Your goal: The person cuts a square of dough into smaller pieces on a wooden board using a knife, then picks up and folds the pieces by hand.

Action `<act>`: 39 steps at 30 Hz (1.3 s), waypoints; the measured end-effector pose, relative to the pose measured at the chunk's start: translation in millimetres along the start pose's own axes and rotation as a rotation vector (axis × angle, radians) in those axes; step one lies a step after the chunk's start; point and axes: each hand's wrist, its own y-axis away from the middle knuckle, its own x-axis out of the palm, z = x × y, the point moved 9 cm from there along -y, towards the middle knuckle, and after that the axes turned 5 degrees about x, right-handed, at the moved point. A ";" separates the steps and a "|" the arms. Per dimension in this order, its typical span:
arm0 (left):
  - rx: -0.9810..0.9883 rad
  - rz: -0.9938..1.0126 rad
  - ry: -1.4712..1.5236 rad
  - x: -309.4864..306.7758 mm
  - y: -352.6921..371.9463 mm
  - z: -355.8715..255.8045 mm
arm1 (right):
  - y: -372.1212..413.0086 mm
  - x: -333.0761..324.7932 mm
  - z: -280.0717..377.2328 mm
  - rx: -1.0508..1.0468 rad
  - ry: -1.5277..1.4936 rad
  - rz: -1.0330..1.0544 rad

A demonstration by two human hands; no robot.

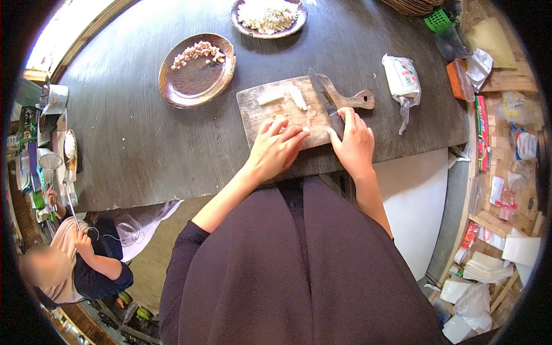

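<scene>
A wooden cutting board (253, 109) with a handle lies near the table's front edge. My right hand (353, 144) grips the dark handle of a knife (323, 95), whose blade points away from me across the board's right side. On the board's front edge rests my left hand (276, 144), its fingers bent and drawn together. A tiny pale bit shows by its fingertips; whatever they pinch is mostly hidden. Beyond them lie white strips of food (270, 96), one upright strip (298, 98) close to the blade.
A brown plate (195, 89) with small diced pieces and another plate (270, 34) heaped with pale chopped food stand farther back. Right of the board lies a white plastic packet (401, 77). Another person (86, 247) sits at the left, holding a long-handled strainer (50, 160).
</scene>
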 end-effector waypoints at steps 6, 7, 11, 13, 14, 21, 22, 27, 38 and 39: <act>0.043 -0.012 -0.055 -1.9 -7.5 -4.1 | 16.8 -17.3 -9.0 0.042 -0.237 -0.131; 0.045 -0.009 -0.054 -0.3 -7.4 -4.2 | 21.4 -18.3 -13.2 0.046 -0.239 -0.132; 0.027 -0.087 -0.042 0.6 -5.9 -2.8 | 39.7 -18.0 -13.9 0.007 -0.469 -0.024; 0.012 -0.117 -0.034 0.8 -7.2 -2.2 | 46.2 -1.0 -15.2 0.133 -0.571 0.146; 0.001 -0.139 -0.054 0.0 -8.1 -1.5 | 47.4 1.8 -11.6 0.099 -0.564 0.142; -0.066 -0.132 -0.068 1.3 -15.7 5.4 | 47.7 12.6 15.4 0.014 -0.487 0.166; -0.065 -0.133 -0.069 1.0 -17.0 5.2 | 47.5 13.3 17.5 0.027 -0.478 0.181; -0.098 -0.199 -0.065 -1.3 -18.6 6.0 | 45.9 10.6 16.1 -0.056 -0.493 0.101; -0.069 -0.236 -0.055 -0.2 -12.3 7.5 | 97.1 7.5 -6.1 -0.041 -0.641 0.198; -0.087 -0.243 -0.051 -0.6 -12.3 8.3 | 100.4 10.8 -6.5 -0.039 -0.652 0.204</act>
